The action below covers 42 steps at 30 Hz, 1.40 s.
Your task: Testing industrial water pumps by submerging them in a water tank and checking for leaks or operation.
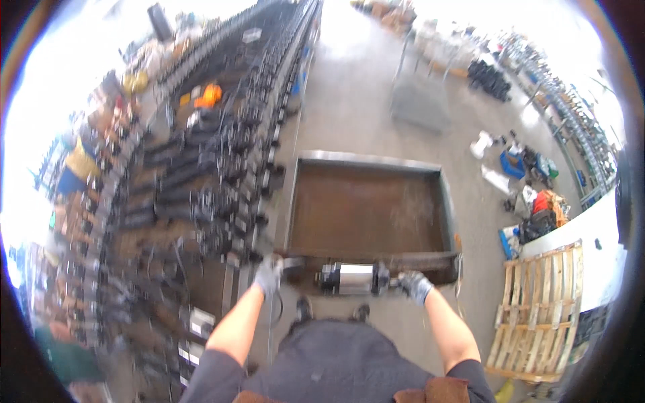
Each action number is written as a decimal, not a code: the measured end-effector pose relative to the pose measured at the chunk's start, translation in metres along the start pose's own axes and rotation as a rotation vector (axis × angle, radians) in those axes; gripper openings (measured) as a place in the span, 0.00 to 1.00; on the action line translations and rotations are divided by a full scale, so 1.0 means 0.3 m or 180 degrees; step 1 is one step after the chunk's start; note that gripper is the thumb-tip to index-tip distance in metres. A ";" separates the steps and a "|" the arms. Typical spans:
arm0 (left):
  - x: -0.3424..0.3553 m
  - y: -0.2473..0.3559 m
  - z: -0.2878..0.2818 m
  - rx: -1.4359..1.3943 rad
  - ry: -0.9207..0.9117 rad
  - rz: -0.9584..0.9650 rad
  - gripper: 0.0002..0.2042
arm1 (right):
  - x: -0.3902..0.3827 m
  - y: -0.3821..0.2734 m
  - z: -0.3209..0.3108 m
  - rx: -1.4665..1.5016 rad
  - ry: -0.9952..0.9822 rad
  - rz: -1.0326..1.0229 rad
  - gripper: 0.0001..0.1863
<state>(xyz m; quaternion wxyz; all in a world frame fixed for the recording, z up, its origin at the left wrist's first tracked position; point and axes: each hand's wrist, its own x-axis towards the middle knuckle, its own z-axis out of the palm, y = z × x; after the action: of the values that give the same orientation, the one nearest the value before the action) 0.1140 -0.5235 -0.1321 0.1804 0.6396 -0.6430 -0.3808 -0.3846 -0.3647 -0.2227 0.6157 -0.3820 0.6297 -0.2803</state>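
My left hand (267,277), in a grey glove, closes around a dark object (293,264) that is too blurred to name, with a thin dark cable hanging below it. A silver and black metal cylinder (355,278), similar to a motor, lies sideways in front of me at the near edge of the cart. My right hand (415,286), also gloved, is closed at the cylinder's right end, around a narrow part like a shaft. Beyond the cylinder stands a rectangular metal cart (369,208) with a rusty brown bed and raised grey rims.
To the left runs a long conveyor (235,144) loaded with black parts (181,174) and an orange piece (209,96). A wooden pallet (537,309) lies at the right. Behind it are a blue bin (512,164) and a heap of assorted items (547,208).
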 end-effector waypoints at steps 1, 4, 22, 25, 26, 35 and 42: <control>0.024 -0.063 -0.001 -0.0150 0.0202 -0.0362 0.23 | -0.052 -0.198 0.045 -0.0343 0.0033 -0.0415 0.07; 0.073 -0.035 0.023 -0.2202 0.0118 -0.1100 0.15 | -0.141 -0.339 0.076 0.1708 0.0327 0.0317 0.22; -0.071 -0.514 0.025 0.0254 0.0043 -0.0518 0.14 | -0.067 -0.397 0.100 -0.1561 -0.0399 -0.0100 0.17; -0.107 -0.170 -0.029 0.0582 -0.0177 -0.0106 0.14 | -0.137 -0.391 0.066 -0.1877 0.0152 -0.0047 0.11; -0.122 -0.122 -0.048 0.0669 -0.0112 -0.0143 0.16 | -0.157 -0.405 0.056 -0.2038 0.0305 -0.0139 0.11; -0.264 0.342 -0.082 -0.1252 -0.0714 0.0190 0.11 | -0.308 -0.096 -0.251 0.2727 0.2513 0.0180 0.12; -0.274 0.527 -0.196 -0.1013 -0.1321 0.1145 0.15 | -0.285 -0.063 -0.331 0.1360 0.3114 0.0868 0.16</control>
<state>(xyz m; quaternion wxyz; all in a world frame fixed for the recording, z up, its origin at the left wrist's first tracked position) 0.0575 -0.4770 0.0408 0.2075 0.3881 -0.7012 -0.5610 -0.4846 -0.3160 -0.1506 0.3458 0.0113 0.8152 -0.4645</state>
